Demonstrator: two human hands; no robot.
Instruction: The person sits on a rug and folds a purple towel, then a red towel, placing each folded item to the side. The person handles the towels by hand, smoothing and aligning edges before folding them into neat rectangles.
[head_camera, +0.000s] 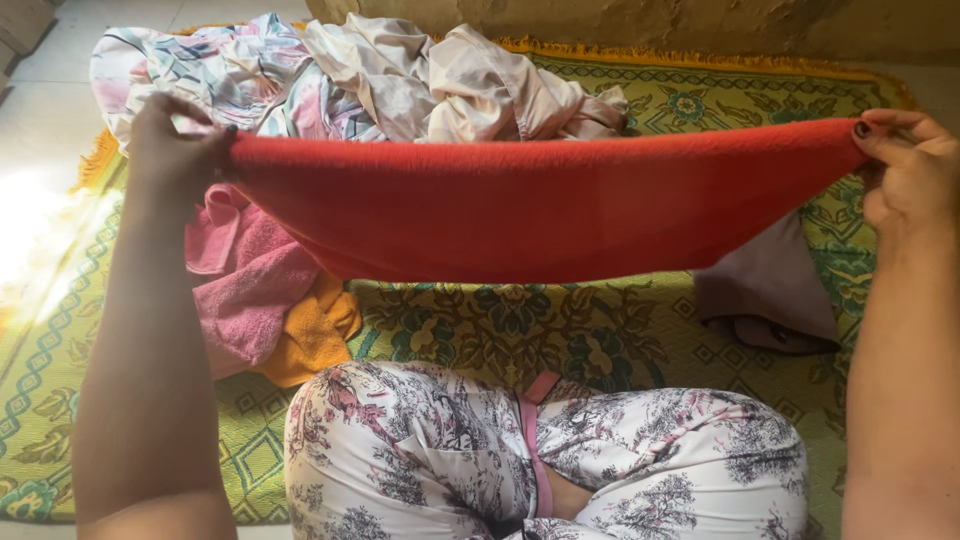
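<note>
Stretching a red towel (530, 205) between both hands, you held it level above your crossed legs (540, 455). Your left hand (175, 150) was closed, pinching one top corner; your right hand (905, 170) pinched the other, fingers curled shut. The cloth sagged in the middle, so an even pull on both corners would have served best. A pink towel (245, 290) and an orange cloth (315, 335) lay close below on the green patterned mat (560, 325), with crumpled laundry (400, 85) behind and a mauve cloth (770, 285) to the right.

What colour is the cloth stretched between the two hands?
Plain red cloth, seen best in the head view.
</note>
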